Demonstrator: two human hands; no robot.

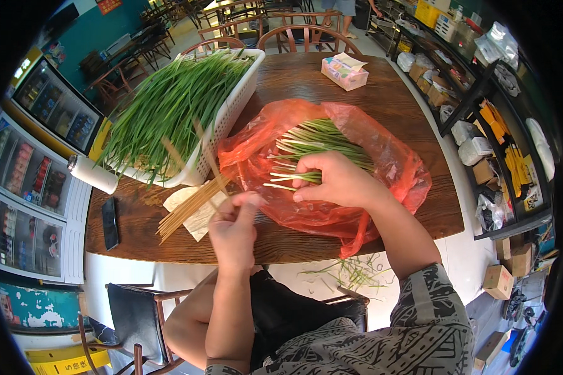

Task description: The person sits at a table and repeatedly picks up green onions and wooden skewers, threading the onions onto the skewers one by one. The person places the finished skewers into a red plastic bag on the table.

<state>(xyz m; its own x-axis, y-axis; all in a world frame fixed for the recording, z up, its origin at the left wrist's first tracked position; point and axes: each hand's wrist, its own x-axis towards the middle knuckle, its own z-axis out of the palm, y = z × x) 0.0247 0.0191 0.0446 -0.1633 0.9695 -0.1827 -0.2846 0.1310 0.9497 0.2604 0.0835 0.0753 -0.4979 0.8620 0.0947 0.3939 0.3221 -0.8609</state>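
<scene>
My left hand (232, 229) pinches thin wooden skewers (209, 152); motion blurs them, and two show clearly. Behind it a bundle of bamboo skewers (194, 206) lies on a sheet of pale paper (206, 213). My right hand (333, 180) has its thumb and fingers closed around a few green stalks with pale ends (281, 177). Those stalks rest above an opened red plastic bag (272, 126). A pile of similar stalks (319, 136) lies in the bag just behind the right hand, which partly hides it.
A white perforated basket (232, 115) heaped with long green chives (178, 98) stands back left on the wooden table (291, 84). A tissue pack (345, 71), a white bottle (92, 174) and a black phone (110, 223) are also there. Plant trimmings (356, 274) litter the floor.
</scene>
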